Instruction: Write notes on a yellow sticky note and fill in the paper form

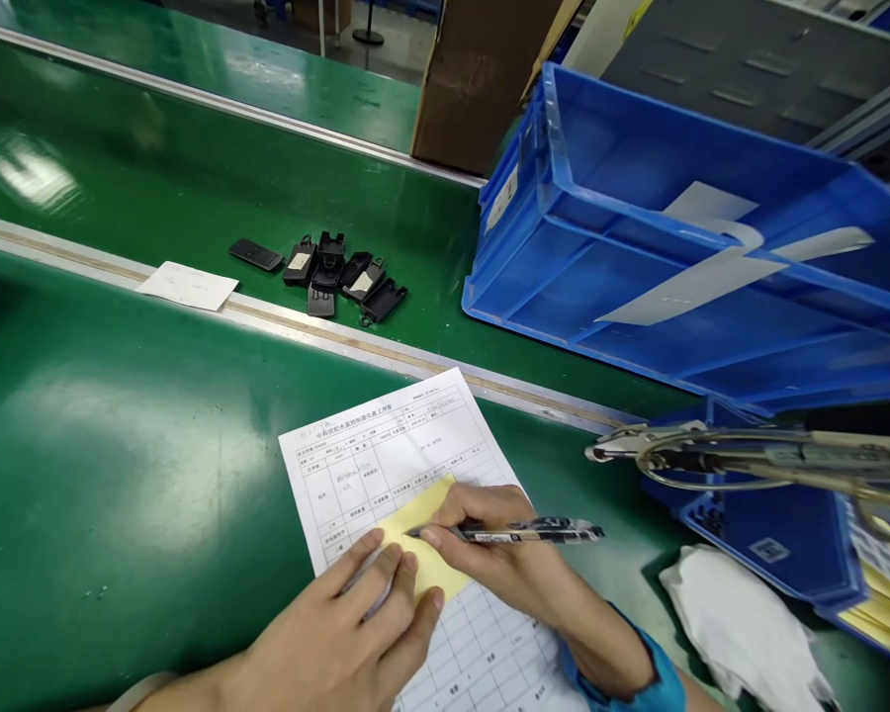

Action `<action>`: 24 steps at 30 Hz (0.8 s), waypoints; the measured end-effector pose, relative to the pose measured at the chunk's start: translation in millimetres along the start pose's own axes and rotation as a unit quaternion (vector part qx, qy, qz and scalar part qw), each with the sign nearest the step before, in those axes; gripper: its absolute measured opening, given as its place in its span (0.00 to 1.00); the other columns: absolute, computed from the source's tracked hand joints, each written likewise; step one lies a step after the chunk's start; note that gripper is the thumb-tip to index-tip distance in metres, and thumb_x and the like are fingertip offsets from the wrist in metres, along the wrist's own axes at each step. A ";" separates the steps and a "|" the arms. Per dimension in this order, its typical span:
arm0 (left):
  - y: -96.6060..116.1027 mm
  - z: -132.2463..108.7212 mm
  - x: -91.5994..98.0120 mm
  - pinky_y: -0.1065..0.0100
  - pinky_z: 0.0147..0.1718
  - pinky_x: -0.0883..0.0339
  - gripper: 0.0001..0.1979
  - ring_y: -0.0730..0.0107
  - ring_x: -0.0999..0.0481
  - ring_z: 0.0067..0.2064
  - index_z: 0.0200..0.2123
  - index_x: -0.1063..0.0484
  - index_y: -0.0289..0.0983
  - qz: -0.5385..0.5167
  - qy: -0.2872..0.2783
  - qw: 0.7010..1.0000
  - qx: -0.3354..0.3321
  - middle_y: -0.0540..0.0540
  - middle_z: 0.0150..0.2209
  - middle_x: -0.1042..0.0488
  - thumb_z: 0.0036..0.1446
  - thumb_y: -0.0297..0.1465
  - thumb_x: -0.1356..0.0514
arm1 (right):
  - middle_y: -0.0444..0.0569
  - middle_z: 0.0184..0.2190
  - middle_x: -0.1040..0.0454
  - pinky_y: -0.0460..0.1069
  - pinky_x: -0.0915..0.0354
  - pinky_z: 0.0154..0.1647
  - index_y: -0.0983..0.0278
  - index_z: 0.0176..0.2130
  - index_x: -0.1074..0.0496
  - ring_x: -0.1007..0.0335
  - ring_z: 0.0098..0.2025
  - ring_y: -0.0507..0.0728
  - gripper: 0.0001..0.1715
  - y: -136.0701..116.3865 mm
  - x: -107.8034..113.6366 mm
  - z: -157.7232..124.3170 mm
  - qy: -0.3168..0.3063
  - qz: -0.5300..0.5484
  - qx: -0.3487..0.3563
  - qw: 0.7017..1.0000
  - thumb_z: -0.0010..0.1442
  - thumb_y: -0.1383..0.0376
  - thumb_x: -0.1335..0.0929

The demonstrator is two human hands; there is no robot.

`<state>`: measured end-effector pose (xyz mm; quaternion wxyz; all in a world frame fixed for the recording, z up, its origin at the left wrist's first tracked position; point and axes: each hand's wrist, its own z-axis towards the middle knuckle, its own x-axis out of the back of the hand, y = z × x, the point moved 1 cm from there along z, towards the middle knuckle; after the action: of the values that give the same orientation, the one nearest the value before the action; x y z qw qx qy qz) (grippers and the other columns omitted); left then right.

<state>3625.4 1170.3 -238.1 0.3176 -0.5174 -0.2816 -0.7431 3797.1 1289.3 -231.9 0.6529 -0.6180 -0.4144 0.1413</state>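
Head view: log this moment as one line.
right hand: holds pen, tip on yellow note | left hand: pressing note flat | under: printed form | behind: black parts, blue crate

Glossy green work surface (119, 475) divided by a pale metal rail (356, 341), beyond which a green conveyor belt (155, 178) reflects overhead light in bright patches. Stacked blue plastic crates (638, 247) occupy the right side, behind them a brown cardboard box (475, 79) and grey floor (407, 30).
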 end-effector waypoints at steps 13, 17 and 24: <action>-1.1 2.7 2.7 0.55 0.58 0.48 0.17 0.56 0.29 0.52 0.54 0.29 0.36 -0.006 -0.003 1.000 -0.004 0.46 0.47 0.22 0.65 0.33 0.46 | 0.40 0.19 0.34 0.47 0.47 0.24 0.62 0.24 0.32 0.42 0.23 0.50 0.17 -2.4 1.7 0.5 -0.013 0.007 0.007 1.000 0.64 0.61 0.31; -0.8 3.1 3.4 0.56 0.59 0.48 0.17 0.57 0.29 0.52 0.54 0.29 0.36 -0.010 0.000 1.000 -0.001 0.46 0.46 0.22 0.65 0.32 0.47 | 0.41 0.20 0.34 0.47 0.46 0.24 0.62 0.24 0.33 0.42 0.23 0.50 0.18 -0.7 1.7 -0.7 0.011 0.011 -0.005 1.000 0.64 0.59 0.31; 0.2 1.5 1.2 0.56 0.58 0.48 0.16 0.58 0.28 0.51 0.53 0.28 0.37 -0.002 0.004 1.000 -0.002 0.48 0.46 0.21 0.66 0.33 0.48 | 0.39 0.19 0.37 0.46 0.48 0.23 0.62 0.24 0.36 0.45 0.22 0.48 0.18 0.6 2.2 -0.7 0.022 -0.003 0.019 1.000 0.63 0.61 0.31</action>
<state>3626.1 1171.2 -236.5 0.3157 -0.5146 -0.2799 -0.7464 3799.2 1290.4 -231.6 0.6736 -0.6076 -0.3991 0.1336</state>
